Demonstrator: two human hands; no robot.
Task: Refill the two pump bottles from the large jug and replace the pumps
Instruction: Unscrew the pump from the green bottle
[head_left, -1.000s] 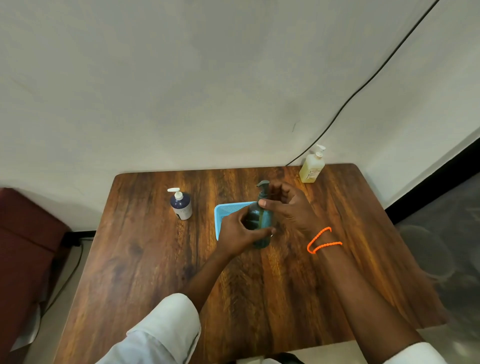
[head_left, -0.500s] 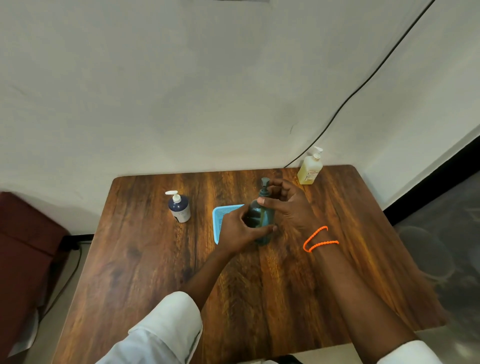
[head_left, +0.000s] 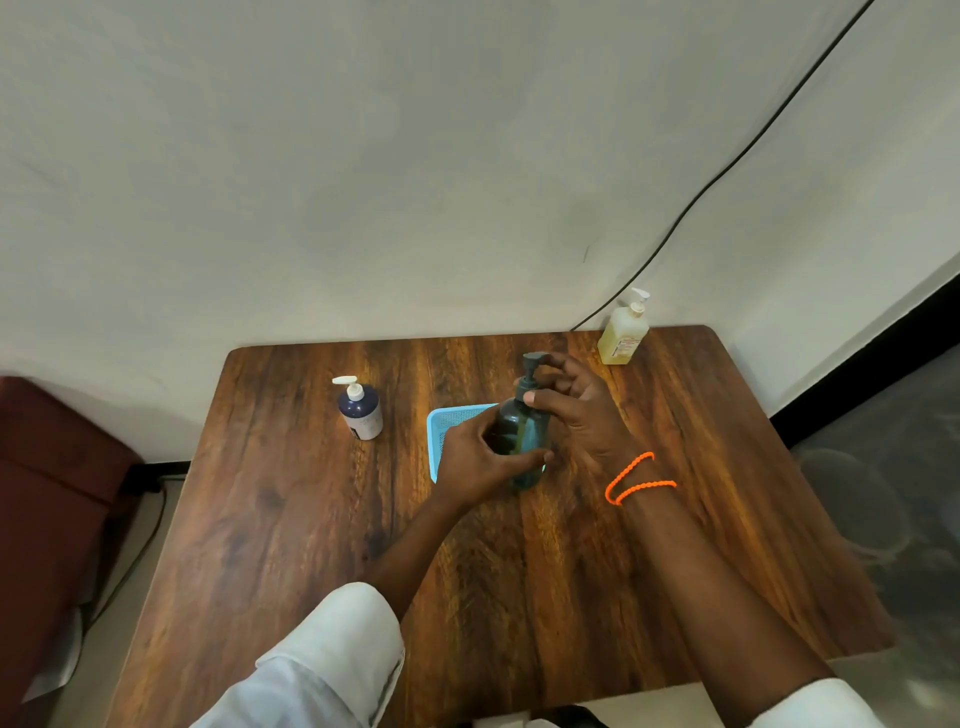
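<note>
Head view: teal pump bottle (head_left: 522, 436) stood mid-worktop (head_left: 291, 519). Left hand (head_left: 480, 460) clenched round body; right hand (head_left: 582, 410) fingers (head_left: 540, 398) gripped pump collar at 12 o'clock. Risk: hard twisting could tip bottle, spill onto blue tray (head_left: 447, 421).

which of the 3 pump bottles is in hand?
The dark teal bottle mid-table, gripped by both hands; the navy bottle and yellow bottle stand untouched.

White sleeves (head_left: 332, 660) rolled up; orange cord bracelet (head_left: 636, 478), right wrist.
</note>
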